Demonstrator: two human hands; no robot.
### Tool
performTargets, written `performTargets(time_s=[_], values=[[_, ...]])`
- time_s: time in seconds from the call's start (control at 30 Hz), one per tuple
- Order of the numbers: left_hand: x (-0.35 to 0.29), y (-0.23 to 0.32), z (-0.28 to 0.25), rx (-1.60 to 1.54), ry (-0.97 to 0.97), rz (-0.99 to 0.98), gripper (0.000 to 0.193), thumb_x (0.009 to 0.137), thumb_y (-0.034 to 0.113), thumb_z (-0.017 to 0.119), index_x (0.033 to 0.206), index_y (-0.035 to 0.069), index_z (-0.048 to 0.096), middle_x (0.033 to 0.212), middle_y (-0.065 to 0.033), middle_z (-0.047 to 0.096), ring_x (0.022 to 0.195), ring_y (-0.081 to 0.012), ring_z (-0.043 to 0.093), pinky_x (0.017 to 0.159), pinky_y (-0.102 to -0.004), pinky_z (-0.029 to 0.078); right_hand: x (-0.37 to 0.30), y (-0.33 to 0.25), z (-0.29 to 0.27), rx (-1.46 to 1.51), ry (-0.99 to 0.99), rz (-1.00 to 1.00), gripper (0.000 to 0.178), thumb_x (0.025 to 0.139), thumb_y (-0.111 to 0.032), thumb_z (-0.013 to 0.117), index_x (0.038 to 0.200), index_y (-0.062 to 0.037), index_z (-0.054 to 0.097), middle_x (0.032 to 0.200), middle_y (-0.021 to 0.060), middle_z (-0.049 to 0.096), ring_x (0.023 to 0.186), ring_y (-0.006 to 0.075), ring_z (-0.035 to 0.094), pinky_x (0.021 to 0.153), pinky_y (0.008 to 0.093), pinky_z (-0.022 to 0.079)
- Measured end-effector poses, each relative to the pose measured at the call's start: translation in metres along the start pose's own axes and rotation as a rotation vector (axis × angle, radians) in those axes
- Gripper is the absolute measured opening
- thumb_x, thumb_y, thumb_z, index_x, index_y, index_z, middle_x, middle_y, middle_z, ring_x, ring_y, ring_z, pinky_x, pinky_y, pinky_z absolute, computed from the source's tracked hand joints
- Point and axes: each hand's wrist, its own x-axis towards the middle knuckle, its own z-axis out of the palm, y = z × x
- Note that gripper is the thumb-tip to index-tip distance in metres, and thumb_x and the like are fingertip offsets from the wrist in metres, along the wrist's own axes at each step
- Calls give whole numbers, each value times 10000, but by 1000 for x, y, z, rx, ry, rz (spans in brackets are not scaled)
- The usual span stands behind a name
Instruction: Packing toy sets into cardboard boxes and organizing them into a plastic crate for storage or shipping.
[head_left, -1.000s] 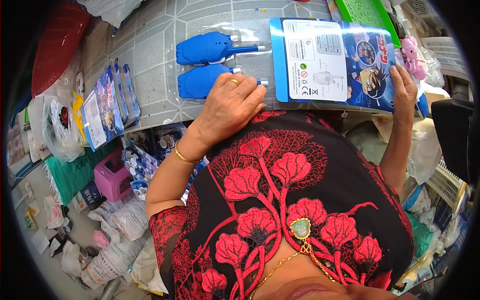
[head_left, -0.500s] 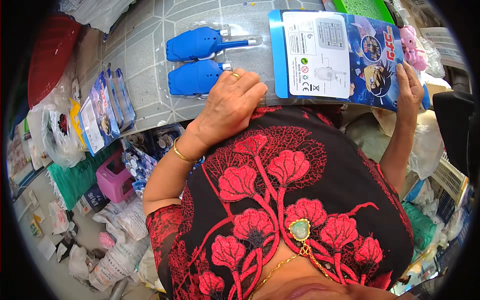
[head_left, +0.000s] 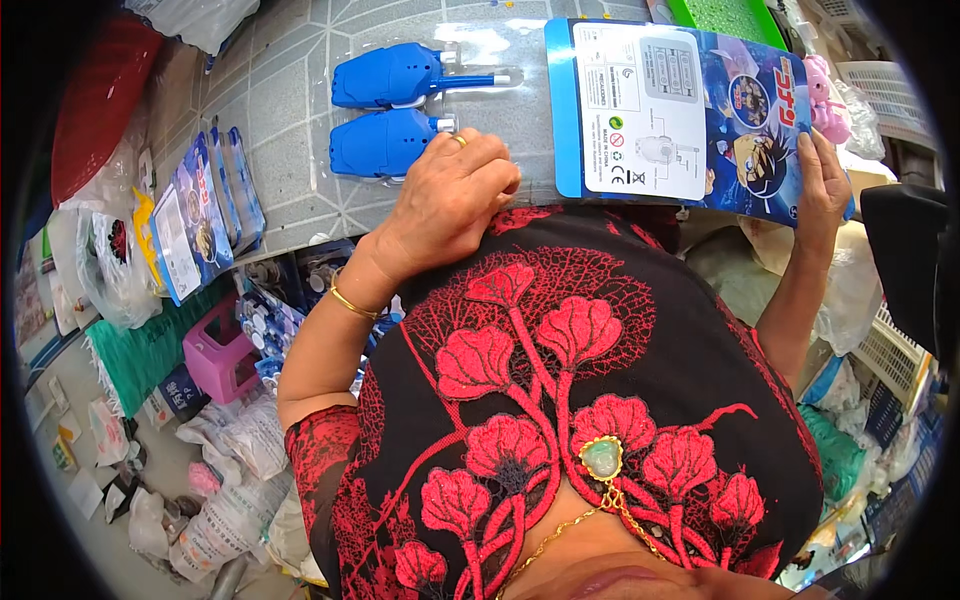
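Two blue toy walkie-talkies, an upper one [head_left: 385, 77] and a lower one [head_left: 375, 145], lie side by side in a clear plastic blister [head_left: 530, 125] on the grey table. My left hand [head_left: 450, 195] is closed at the blister's near edge, beside the lower walkie-talkie, with its fingertips partly hidden. To the right is a blue printed backing card [head_left: 640, 165] with a white panel and cartoon figures. My right hand [head_left: 822, 180] grips the card's right end, fingers over its face. Whether card and blister are joined cannot be made out.
Several packaged cards [head_left: 195, 215] stand at the table's left edge, near a red basin [head_left: 105, 110]. A green tray [head_left: 735, 25] and a pink bear figure [head_left: 825, 100] are at the far right. A pink plastic stool [head_left: 212, 355] and plastic bags [head_left: 235, 520] are below left.
My left hand has drawn slightly left. The card and my right hand appear a little farther right, and the walkie-talkies slightly farther up and left. Both hands keep their closed shape.
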Motion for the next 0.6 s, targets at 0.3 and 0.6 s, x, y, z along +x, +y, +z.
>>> performTargets(time_s=[0.3, 0.6], values=[[13, 4, 6, -20, 74, 9, 151, 688, 21, 624, 794, 67, 527, 795, -75, 496, 749, -255, 496, 655, -356, 376, -3, -2, 11, -4, -35, 4, 264, 910, -119, 570, 1077, 81, 611, 936, 35, 627, 852, 81, 537, 787, 203, 422], [16, 8, 8, 48, 32, -9, 195, 681, 23, 657, 835, 57, 543, 844, -90, 536, 793, -271, 518, 687, -365, 393, 3, -5, 23, 125, -105, 53, 236, 923, -139, 565, 1049, 53, 619, 946, 16, 623, 851, 42, 524, 757, 170, 407]])
